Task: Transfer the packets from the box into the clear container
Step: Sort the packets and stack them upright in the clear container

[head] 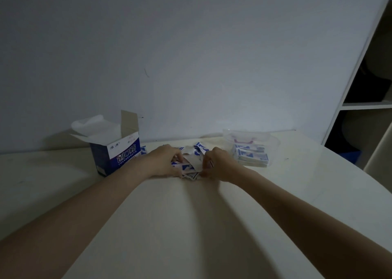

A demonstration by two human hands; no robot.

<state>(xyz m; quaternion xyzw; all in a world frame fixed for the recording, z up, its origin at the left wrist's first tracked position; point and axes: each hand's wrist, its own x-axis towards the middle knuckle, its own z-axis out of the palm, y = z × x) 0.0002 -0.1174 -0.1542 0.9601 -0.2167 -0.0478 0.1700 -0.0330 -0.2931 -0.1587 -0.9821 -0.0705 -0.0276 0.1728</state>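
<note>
Head view: Both forearms extend forward over a pale surface (191, 225) that meets a plain wall. The left hand (164, 161) and the right hand (218, 164) rest on the surface at either side of a loose pile of blue-and-white packets (189, 165). The fingers of both hands curl inward against the pile's edges and cup it from both sides; the exact finger grip on single packets cannot be told in the dim light. Some packets lie fanned out behind the hands.

The box (117, 151), blue with white lettering, stands upright to the left of the left hand, near the wall. Its top flaps are open and white paper shows at its mouth.

The clear container (252, 146) sits to the right of the right hand, just beside the pile. A stack of packets already lies inside it. A white shelf unit (364, 107) stands at the right edge of the frame.
</note>
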